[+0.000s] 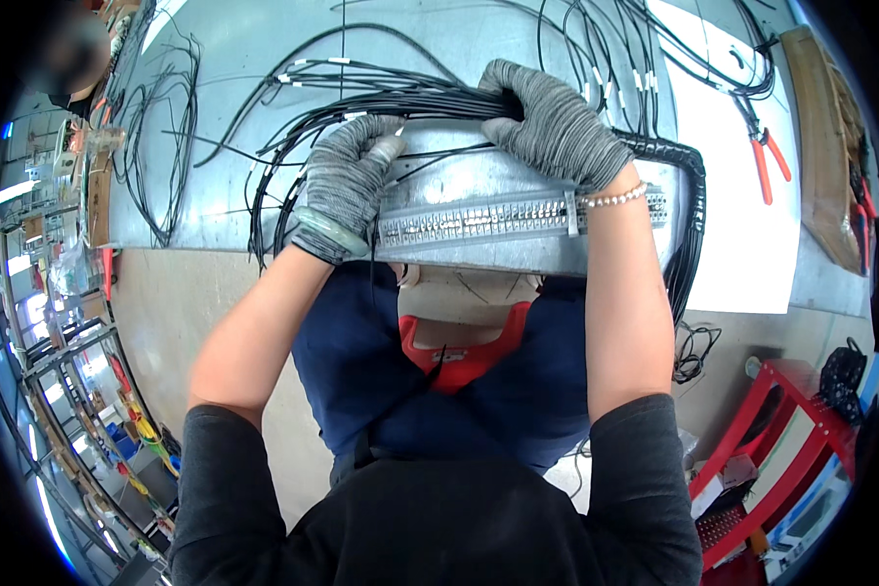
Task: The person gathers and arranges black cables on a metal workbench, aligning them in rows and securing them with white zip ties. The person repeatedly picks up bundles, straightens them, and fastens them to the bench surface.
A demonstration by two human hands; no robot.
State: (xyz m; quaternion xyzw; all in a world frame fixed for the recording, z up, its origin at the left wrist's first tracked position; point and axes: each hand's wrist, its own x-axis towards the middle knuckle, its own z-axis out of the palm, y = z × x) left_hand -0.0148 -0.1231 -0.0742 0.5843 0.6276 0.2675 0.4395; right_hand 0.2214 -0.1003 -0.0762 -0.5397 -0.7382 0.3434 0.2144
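My right hand point(552, 127), in a grey striped glove, is closed around a bundle of thin black wires point(410, 96) above the metal table. Its fingers wrap the bundle from the far side, with the thumb below. My left hand point(354, 176), gloved alike, is closed in a pinch beside the bundle, and a small pale tip shows at its fingertips, seemingly the end of a wire. Many wires carry white marker sleeves and fan out leftward. Just below both hands lies a long terminal strip point(479, 219) with rows of metal contacts, partly hidden by my right forearm.
A black-wrapped cable point(691, 186) bends over the table's front edge at right. Red-handled pliers point(767, 164) lie on a white sheet point(737, 264). A wooden piece point(822, 146) stands farther right. Loose wires point(156, 146) lie at left. A red metal stand point(772, 439) is on the floor.
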